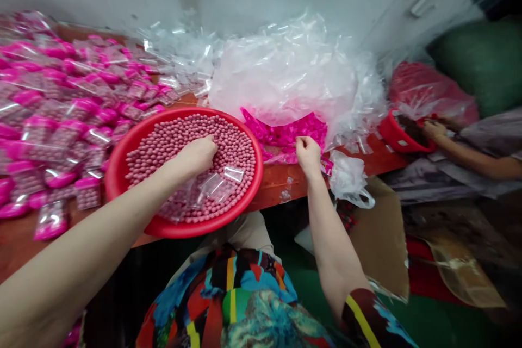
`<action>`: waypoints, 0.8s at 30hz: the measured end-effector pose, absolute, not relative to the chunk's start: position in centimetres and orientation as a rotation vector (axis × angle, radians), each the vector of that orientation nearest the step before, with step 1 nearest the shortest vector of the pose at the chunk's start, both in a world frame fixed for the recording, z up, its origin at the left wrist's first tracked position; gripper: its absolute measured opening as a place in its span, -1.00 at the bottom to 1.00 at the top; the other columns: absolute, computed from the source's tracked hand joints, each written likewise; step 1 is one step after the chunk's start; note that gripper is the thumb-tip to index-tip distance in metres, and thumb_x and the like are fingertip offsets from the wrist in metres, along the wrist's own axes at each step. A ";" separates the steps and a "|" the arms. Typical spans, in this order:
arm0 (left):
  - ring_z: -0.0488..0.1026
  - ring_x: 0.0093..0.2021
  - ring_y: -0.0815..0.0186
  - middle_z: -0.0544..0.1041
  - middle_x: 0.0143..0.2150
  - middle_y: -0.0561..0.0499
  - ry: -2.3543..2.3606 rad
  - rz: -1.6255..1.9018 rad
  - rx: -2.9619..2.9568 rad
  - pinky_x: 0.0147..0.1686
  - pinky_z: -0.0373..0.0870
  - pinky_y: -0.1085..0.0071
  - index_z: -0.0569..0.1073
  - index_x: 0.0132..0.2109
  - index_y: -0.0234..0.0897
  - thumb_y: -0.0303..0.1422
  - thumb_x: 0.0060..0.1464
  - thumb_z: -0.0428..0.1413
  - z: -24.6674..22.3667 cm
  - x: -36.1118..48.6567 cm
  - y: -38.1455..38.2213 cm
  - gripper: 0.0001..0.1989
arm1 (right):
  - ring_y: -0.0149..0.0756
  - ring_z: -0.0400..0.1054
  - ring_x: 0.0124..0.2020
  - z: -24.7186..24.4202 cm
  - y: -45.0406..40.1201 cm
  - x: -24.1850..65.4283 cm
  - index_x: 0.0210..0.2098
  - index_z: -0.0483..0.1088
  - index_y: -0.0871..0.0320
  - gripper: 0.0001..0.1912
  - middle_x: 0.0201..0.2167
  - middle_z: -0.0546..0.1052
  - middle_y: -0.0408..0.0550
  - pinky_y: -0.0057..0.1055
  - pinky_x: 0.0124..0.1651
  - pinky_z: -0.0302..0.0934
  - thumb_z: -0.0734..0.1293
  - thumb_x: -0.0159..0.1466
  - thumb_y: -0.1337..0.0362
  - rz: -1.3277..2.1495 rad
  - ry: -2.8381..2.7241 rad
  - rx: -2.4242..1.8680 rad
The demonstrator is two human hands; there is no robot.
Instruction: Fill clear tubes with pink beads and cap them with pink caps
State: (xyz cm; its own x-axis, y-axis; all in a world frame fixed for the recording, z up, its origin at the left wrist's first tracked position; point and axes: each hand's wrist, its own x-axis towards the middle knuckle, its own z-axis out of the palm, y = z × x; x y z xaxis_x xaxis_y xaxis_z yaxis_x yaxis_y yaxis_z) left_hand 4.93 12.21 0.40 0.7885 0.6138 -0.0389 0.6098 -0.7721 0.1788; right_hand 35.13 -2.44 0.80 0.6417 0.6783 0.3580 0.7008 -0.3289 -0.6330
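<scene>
A round red basin [256,187] holds many pink beads [163,147], with small clear packets [214,187] lying on them at the front right. My left hand [203,153] is over the beads near the basin's middle, its fingers closed; what they hold, if anything, is hidden. To the right, my right hand [306,153] is raised at the front of a heap of bright pink pieces [277,136]. Its fingers are pinched together, and anything between them is too small to make out. The pink pieces lie at the mouth of a large whitish plastic bag [285,81].
Filled bead packets with pink tops [61,119] are piled at the left. A small white plastic bag [348,176] hangs at the table's front edge. Farther right, another person's hand [435,129] is at a smaller red basin [402,136]. Cardboard [379,234] stands below.
</scene>
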 end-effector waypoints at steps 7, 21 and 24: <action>0.50 -0.32 0.17 0.55 -0.39 0.00 0.944 0.338 2.164 -0.29 0.40 0.35 0.61 -0.29 -0.27 -0.30 -0.07 0.20 -0.7 5.6 12.6 -0.81 | -0.14 0.52 -0.11 -2.6 2.6 35.1 -0.22 0.60 0.18 -0.73 -0.19 0.67 0.07 -0.27 0.10 0.33 0.24 0.33 0.38 0.037 -1.290 -2.185; 0.60 -0.07 0.11 0.63 -0.05 -0.17 0.616 0.682 1.079 -0.03 0.61 0.12 0.62 0.02 -0.29 -0.24 0.13 0.32 4.1 -0.8 6.9 -0.66 | -0.11 0.47 -0.04 -3.1 6.6 31.8 -0.11 0.51 0.25 -0.73 -0.09 0.61 0.17 -0.16 0.16 0.30 0.29 0.34 0.20 0.071 -1.270 -2.000; 0.61 -0.10 0.12 0.63 -0.09 -0.17 0.547 0.737 0.840 -0.05 0.61 0.10 0.59 0.01 -0.32 -0.38 0.21 0.22 4.0 -1.3 5.0 -0.76 | -0.20 0.46 -0.20 -2.0 4.3 30.8 -0.11 0.46 0.23 -0.69 -0.20 0.59 0.06 -0.22 -0.01 0.35 0.33 0.29 0.13 0.125 -1.167 -1.865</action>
